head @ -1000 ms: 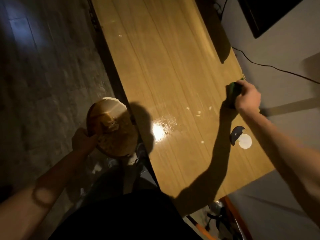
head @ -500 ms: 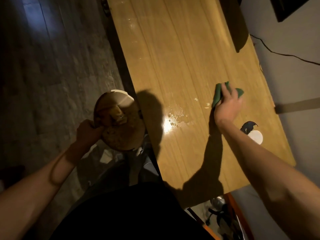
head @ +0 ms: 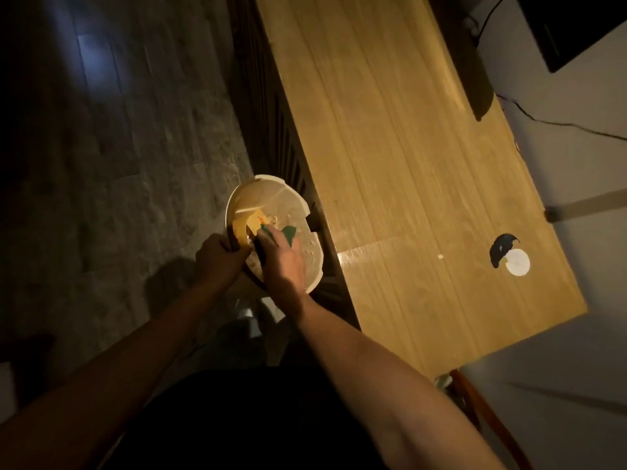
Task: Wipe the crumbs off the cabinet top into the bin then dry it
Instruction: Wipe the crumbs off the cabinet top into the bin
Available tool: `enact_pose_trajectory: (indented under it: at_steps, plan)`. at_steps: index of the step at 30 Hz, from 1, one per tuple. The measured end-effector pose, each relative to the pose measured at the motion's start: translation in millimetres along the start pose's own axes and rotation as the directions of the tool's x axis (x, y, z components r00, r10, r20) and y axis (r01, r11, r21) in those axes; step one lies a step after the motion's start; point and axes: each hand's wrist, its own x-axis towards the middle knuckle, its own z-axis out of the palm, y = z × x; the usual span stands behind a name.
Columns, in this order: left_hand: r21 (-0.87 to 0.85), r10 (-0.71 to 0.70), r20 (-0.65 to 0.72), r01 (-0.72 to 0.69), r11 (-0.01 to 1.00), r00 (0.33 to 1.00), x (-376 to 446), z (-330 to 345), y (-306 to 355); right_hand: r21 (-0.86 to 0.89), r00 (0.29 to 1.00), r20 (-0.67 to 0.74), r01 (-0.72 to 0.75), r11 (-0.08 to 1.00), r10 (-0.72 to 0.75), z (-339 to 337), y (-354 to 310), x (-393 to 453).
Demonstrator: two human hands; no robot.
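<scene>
A round cream bin (head: 271, 195) hangs beside the front edge of the wooden cabinet top (head: 407, 164). My left hand (head: 219, 257) grips the bin's near rim. Over the bin's mouth, my right hand (head: 283, 257) holds a green cloth (head: 289, 234). Inside the bin lie scraps and a yellow piece (head: 252, 223). One small pale crumb (head: 440, 257) sits on the cabinet top to the right of the bin.
A white disc with a dark patch beside it (head: 516, 262) lies near the cabinet's right end. A dark object (head: 475, 79) stands at the back edge. A black cable (head: 556, 123) runs along the wall. Stone floor (head: 118, 181) lies left.
My right hand swept the green cloth from the right part of the cabinet top leftward to over the bin. The crumbs near the middle are gone from the surface. The bin sits closer to the edge.
</scene>
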Motion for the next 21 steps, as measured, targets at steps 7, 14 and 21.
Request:
enact_pose_trajectory:
  at_steps: [7,14,21]
  plan:
    - [-0.044,-0.068,0.006,0.069,0.997,0.998,-3.5,10.1,-2.6,0.189,0.938,-0.303,-0.117,0.975,0.171,-78.7,50.8,-20.8]
    - [0.044,-0.091,-0.066,0.094,0.995,0.994,-17.5,22.5,-0.3,0.202,0.719,-0.502,-0.444,0.873,0.481,-186.5,199.8,-55.4]
    - [0.084,-0.058,-0.152,0.071,0.994,0.987,-32.9,36.6,0.3,0.073,0.705,-0.414,-0.604,0.793,0.575,-250.0,351.6,-71.2]
